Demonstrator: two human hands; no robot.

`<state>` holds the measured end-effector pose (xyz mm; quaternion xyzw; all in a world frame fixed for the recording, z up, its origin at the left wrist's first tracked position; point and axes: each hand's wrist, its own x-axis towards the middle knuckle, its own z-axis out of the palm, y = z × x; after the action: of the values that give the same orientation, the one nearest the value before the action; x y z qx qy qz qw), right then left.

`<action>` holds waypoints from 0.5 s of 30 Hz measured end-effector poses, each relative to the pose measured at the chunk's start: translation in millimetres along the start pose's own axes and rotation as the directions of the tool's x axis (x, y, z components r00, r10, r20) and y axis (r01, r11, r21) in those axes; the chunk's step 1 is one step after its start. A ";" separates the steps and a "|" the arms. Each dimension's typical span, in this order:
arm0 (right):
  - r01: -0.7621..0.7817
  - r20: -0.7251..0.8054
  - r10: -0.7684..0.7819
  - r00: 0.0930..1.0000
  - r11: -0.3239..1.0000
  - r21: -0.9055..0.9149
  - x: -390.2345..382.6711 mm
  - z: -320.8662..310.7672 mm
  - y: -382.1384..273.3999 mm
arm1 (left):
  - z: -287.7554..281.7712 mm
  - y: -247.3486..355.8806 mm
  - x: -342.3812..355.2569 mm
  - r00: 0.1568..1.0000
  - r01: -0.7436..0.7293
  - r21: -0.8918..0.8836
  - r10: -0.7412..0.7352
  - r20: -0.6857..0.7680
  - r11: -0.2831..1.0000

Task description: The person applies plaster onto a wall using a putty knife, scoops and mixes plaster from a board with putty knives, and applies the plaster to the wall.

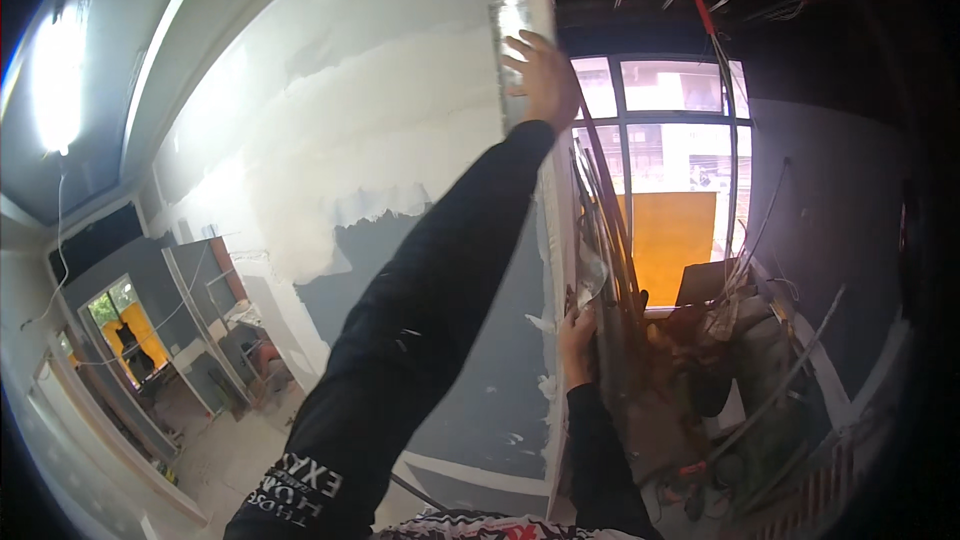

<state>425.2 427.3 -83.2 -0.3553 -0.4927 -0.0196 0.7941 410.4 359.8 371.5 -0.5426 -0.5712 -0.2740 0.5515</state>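
Note:
My left hand (545, 78) is raised high at the end of the partly plastered wall (400, 90). Its fingers spread over a flat, shiny metal plate (513, 18), holding it upright along the wall's edge. Lower down, beside the same edge, my right hand (578, 338) is closed around what looks like a putty knife (592, 280), its pale blade pointing up. The handle is mostly hidden in my fingers. White filler covers the upper wall, with a bare grey patch (470, 340) below and filler smears along its right border.
Long strips (605, 200) lean upright just right of the wall end. Behind them are a large window (680, 90), an orange sheet (672, 240) and a cluttered heap (720, 360). A lit tube lamp (58, 80) hangs at left, above a further room with wall frames.

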 end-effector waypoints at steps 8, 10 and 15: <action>0.150 0.035 -0.147 0.988 0.983 -0.108 2.6 -32.8 -49.0 | -31.8 84.6 -46.7 0.953 -0.214 -0.875 -0.102 -0.284 0.434; -0.430 0.246 0.385 0.889 0.888 0.162 1.5 -100.3 -25.4 | -74.5 75.2 -71.6 0.996 0.073 -0.997 0.050 0.072 -0.018; -0.712 0.369 0.610 0.701 0.576 0.402 -0.6 -194.8 -80.9 | -22.4 -15.7 -137.9 0.992 0.081 -0.995 -0.093 0.085 -0.053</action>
<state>543.7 253.0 -90.6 -0.2870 -0.3825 0.4460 0.7565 376.2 291.5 253.5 -0.7348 -0.2267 -0.6387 -0.0277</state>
